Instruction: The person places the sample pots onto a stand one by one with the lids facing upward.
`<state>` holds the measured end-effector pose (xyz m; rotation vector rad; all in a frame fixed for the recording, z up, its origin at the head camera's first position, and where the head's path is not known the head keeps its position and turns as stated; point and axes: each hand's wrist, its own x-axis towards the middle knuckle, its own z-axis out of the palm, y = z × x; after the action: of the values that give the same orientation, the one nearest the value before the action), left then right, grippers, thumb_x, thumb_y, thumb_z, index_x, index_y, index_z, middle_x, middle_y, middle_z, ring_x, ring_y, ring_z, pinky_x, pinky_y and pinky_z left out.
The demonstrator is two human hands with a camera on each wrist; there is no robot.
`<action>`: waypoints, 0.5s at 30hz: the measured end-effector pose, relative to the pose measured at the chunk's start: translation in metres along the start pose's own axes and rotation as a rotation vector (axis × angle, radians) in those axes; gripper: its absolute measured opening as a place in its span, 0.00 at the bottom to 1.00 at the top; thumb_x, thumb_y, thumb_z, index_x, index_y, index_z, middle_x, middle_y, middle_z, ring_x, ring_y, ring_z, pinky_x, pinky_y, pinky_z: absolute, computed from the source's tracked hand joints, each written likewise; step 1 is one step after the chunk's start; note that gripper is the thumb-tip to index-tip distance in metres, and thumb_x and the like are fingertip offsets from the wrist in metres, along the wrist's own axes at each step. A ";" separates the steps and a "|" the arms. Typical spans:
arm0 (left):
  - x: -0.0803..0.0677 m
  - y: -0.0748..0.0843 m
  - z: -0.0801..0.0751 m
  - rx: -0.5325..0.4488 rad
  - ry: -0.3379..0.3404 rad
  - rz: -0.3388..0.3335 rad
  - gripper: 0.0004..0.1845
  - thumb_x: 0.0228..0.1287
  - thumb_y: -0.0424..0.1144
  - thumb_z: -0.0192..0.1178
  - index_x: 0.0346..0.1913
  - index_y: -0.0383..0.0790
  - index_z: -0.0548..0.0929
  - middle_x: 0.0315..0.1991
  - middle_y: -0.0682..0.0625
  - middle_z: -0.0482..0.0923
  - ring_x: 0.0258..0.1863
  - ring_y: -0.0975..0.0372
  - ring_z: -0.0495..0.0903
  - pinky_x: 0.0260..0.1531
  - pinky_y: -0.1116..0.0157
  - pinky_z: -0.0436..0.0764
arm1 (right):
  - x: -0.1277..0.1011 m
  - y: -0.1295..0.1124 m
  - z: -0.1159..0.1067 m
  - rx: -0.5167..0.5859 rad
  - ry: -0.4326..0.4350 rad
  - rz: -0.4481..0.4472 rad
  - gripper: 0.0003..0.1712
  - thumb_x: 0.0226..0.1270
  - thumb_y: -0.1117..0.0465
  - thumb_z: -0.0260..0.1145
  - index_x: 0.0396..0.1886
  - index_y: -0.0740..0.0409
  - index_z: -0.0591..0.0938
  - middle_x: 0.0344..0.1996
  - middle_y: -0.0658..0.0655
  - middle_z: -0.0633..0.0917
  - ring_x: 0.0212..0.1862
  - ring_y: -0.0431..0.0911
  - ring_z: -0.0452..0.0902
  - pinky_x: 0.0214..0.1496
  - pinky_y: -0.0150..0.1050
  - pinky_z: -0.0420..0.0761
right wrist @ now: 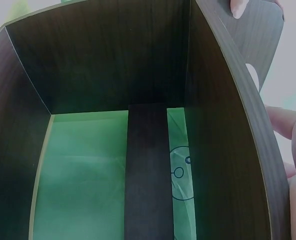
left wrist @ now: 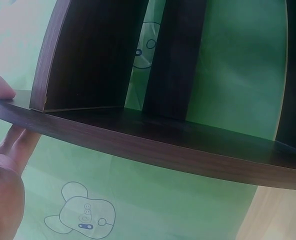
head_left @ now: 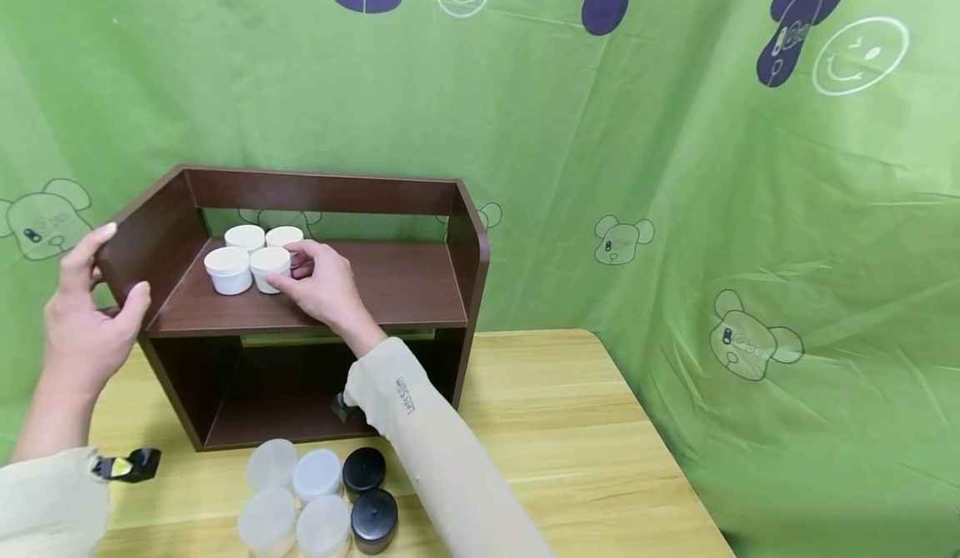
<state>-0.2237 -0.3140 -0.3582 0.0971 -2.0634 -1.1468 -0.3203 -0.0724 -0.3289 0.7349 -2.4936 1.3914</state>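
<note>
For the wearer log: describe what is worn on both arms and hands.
Both hands are bare. The right arm wears a pale beige sleeve with small dark lettering near the cuff. The left arm wears a matching sleeve, with a small black-and-yellow wrist camera beside its cuff.

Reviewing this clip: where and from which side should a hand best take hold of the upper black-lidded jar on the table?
Probably from above, fingers around the round lid of the upper black-lidded jar. It stands upright, top exposed. A frosted jar touches its left side, the second black-lidded jar sits right in front, and the right forearm passes close on its right.
</note>
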 end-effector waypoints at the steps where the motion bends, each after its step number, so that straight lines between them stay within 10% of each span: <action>1: 0.000 0.000 0.000 0.001 -0.001 -0.002 0.38 0.67 0.33 0.61 0.78 0.56 0.63 0.71 0.32 0.72 0.60 0.74 0.72 0.31 0.94 0.72 | 0.000 0.000 0.000 0.001 0.002 0.004 0.26 0.62 0.55 0.79 0.59 0.54 0.85 0.40 0.49 0.86 0.39 0.34 0.81 0.39 0.14 0.77; 15: 0.000 -0.001 0.000 -0.009 0.009 -0.006 0.38 0.66 0.33 0.62 0.77 0.56 0.64 0.69 0.33 0.74 0.55 0.79 0.72 0.32 0.93 0.73 | -0.001 0.000 0.000 -0.005 0.001 0.011 0.25 0.64 0.54 0.77 0.60 0.54 0.85 0.42 0.51 0.87 0.40 0.35 0.83 0.40 0.14 0.77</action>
<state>-0.2246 -0.3145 -0.3590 0.1045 -2.0511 -1.1570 -0.3198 -0.0720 -0.3290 0.7207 -2.5025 1.3886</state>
